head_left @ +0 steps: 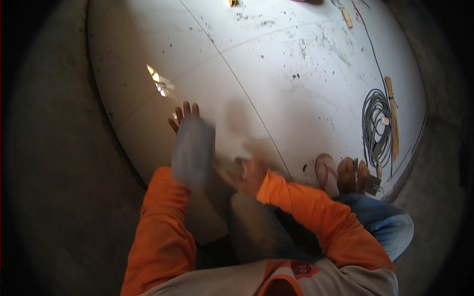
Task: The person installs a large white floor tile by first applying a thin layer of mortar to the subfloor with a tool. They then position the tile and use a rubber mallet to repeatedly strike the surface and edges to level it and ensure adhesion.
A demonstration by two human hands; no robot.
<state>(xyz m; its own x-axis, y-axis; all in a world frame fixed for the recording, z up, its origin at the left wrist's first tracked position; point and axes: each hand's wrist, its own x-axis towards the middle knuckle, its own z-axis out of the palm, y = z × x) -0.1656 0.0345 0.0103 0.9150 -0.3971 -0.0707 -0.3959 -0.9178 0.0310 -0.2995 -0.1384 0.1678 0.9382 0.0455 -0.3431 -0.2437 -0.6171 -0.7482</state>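
Over the pale tiled floor (291,113), my left hand (187,112) has its fingers stretched upward and apart. A flat grey tool (194,150), blurred by motion, covers the palm and wrist of that hand. Whether the left hand touches it cannot be made out. Just to the right, my right hand (252,176) is closed at the tool's side, around a blurred light-brown part that looks like its handle. The right fingertips are partly smeared.
On the right lie a coiled grey cable (368,118), a straw bundle (390,93) and a metal piece (374,185). A flip-flop (323,170) is near a foot (346,175). At the top are a wooden-handled tool (347,18) and a yellow object (233,2). Dark concrete (54,148) borders the tiles.
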